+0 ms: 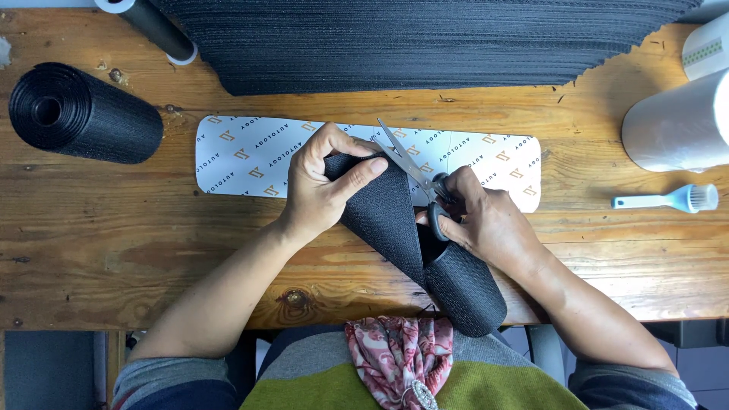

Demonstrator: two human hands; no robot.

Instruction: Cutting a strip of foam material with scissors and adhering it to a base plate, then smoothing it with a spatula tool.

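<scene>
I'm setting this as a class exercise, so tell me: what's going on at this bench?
A person at a wooden table is cutting black ribbed strip. The left hand pinches the folded end of the black strip, which unrolls from a small roll at the table edge. The right hand holds scissors, blades open at the strip's edge, above a white patterned card.

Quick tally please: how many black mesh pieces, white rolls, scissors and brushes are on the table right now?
Black mesh, 3: roll at left, stack at top, roll being cut, held by the left hand
Pale rolls at right, 2: film roll, tape roll
Scissors, 1, in the right hand
Brush, 1
Printed white card, 1
Total: 8
</scene>
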